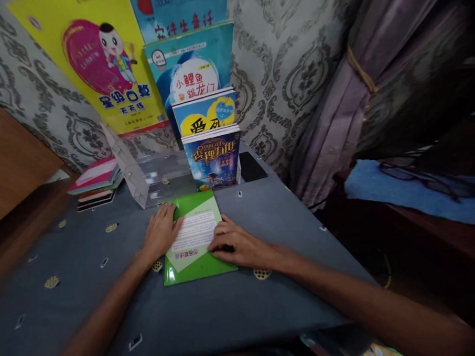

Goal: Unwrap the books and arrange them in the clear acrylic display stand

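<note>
A green book lies flat on the cloth-covered table, with a pale printed panel whose text appears upside down to me. My left hand rests on its left side, fingers stretched along the edge and thumb out over the cover; it is open. At the right edge is my right hand, its fingers curled and closed on the book, with thumb and forefinger tips close together on the cover. Just beyond the green book, a dark blue book stands in front of other upright books in a clear stand.
A yellow workbook and a teal book stand tall behind. Several stacked books lie at the left. A dark phone-like slab lies right of the stand. A purple curtain hangs past the table's right edge.
</note>
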`<state>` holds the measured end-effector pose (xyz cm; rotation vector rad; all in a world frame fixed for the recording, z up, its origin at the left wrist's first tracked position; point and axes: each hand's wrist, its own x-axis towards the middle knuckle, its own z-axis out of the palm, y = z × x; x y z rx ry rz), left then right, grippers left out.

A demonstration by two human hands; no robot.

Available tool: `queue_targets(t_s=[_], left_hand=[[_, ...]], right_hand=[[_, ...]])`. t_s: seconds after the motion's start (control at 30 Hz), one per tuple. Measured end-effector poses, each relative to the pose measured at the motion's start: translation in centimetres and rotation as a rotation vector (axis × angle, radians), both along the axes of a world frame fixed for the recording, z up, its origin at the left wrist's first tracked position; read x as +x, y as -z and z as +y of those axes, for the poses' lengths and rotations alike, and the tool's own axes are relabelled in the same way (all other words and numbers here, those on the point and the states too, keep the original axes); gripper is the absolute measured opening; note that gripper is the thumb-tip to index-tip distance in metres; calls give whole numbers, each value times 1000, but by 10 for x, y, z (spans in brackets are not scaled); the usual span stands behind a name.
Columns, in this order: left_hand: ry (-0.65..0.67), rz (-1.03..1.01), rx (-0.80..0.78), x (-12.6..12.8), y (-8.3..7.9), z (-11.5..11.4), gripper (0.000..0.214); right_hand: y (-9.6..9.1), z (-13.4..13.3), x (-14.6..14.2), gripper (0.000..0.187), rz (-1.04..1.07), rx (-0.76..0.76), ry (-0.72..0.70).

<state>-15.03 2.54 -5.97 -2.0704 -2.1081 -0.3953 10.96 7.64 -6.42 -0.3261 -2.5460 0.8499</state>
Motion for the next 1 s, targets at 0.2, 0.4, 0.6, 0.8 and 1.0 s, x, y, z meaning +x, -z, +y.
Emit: queue_targets(t_s=[0.2,0.4,0.6,0.8,1.0], left_hand=[[48,-24,46,0,-4,11,33],[130,-60,106,-1,2,23,35],[269,-81,88,12,4,37,36],[356,-24,31,40,-3,55,35],[384,41,-56,58,-11,71,38]], right_hand=[[-1,1,0,7,14,5,-12],[-2,1,1,7,15,30,-18],[-1,1,1,7,3,51,-36],[-1,2,1,8,-5,64,-41],[1,1,2,8,11,91,-33]])
